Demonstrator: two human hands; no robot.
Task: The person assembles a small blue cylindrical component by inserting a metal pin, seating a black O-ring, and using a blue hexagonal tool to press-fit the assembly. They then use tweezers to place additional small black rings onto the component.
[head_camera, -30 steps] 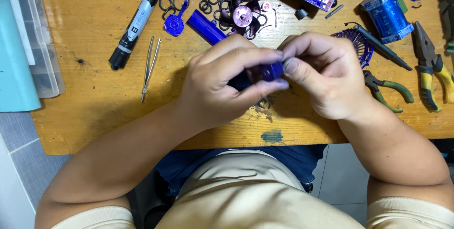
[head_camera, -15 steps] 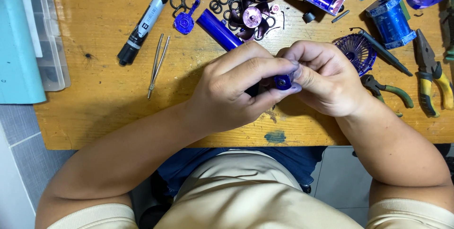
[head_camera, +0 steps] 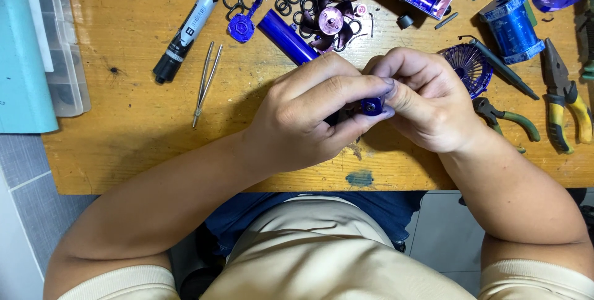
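Both hands, left (head_camera: 309,114) and right (head_camera: 427,102), pinch one small, glossy blue cylindrical part (head_camera: 372,107) above the scuffed wooden surface (head_camera: 124,145); thin metal tweezers (head_camera: 207,82) lie nearby.

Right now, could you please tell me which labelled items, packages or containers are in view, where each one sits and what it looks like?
Marker pen: upper left of the wooden table, lying slanted; black body with a pale grey label band.
Clear plastic box: far left edge of the table, rectangular, see-through, beside a teal sheet.
No screens or signs show.
Both hands hold a small blue part near the table's front edge.
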